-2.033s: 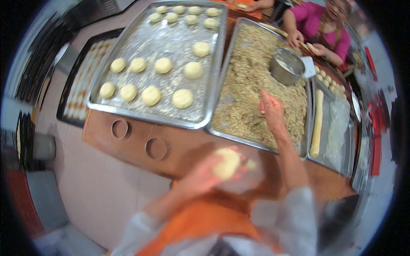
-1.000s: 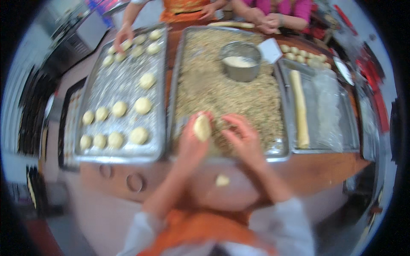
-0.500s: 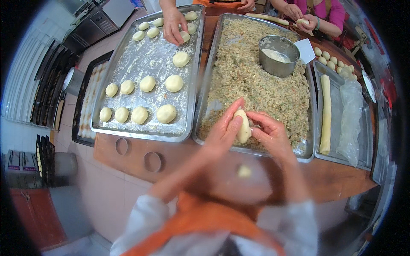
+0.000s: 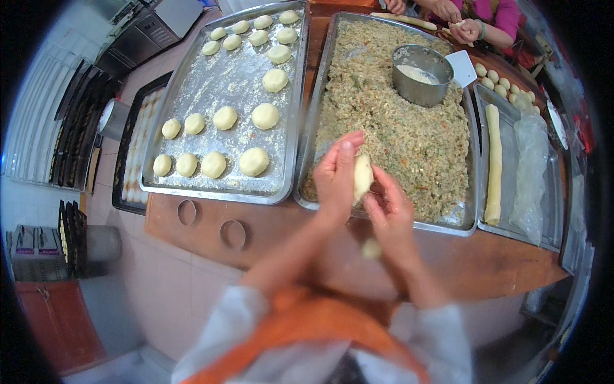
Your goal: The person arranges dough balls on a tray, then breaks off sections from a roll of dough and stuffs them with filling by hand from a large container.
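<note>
Between my two hands, over the near edge of the filling tray, a pale ball of dough (image 4: 363,175) stands on its side, its flattened edge toward me. My left hand (image 4: 335,174) cups it from the left, thumb and fingers pointing up. The bent fingers of my right hand (image 4: 389,203) press on its lower right side. Beneath the hands, the metal tray (image 4: 308,200) holds a wide bed of crumbly, flecked filling (image 4: 396,137). On the table below my right wrist lies a small blurred lump of dough (image 4: 371,248).
At left, a floured tray (image 4: 214,77) carries several dough rounds. Two metal rings (image 4: 233,235) rest near the table's front edge. A round metal pan (image 4: 422,75) with white powder and a white scraper (image 4: 461,68) sit on the filling. A dough rope (image 4: 493,165) lies at right; a co-worker's hands (image 4: 465,29) work beyond.
The co-worker's hand over the floured tray has withdrawn, leaving dough rounds in view there. My hands have turned the dough ball more upright, and my right hand sits lower against it.
</note>
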Demonstrator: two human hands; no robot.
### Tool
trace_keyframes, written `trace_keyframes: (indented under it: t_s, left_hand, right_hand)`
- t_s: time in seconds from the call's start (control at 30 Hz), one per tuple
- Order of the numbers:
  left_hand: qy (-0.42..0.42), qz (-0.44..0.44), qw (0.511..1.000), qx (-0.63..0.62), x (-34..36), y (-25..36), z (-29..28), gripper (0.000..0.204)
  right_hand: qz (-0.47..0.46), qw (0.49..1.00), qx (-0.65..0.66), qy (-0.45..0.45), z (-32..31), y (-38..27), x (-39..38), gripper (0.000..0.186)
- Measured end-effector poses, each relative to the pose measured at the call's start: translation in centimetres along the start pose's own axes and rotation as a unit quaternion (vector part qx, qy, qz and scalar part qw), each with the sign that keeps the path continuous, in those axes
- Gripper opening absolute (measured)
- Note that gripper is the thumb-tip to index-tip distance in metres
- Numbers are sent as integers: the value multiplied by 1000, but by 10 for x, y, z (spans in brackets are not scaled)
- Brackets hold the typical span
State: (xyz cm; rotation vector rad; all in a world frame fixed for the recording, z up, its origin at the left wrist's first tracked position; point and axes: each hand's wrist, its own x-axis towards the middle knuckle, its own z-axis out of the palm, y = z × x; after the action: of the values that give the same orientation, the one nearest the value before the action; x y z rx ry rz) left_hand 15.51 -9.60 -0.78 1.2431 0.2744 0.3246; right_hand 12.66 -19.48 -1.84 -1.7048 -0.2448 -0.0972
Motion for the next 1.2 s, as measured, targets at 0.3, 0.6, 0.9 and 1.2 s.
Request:
trace_keyframes:
  t_s: [0.3, 0.6, 0.9, 1.2]
  left_hand:
    - [-60, -126, 977, -162, -11, -2, -9, 37]
    - [11, -72, 982, -173, -20, -8, -5, 25]
    - [-135, 195, 971, -7, -10, -17, -17, 42]
    - [-137, -236, 911, -308, -17, -2, -13, 30]
  right_hand:
    - [-164, 976, -142, 16, 2, -11, 5, 27]
    - [-250, 944, -213, 22, 6, 0, -1, 20]
    - [242, 915, 318, -62, -24, -27, 11, 14]
    - [92, 976, 164, -115, -9, -6, 29, 51]
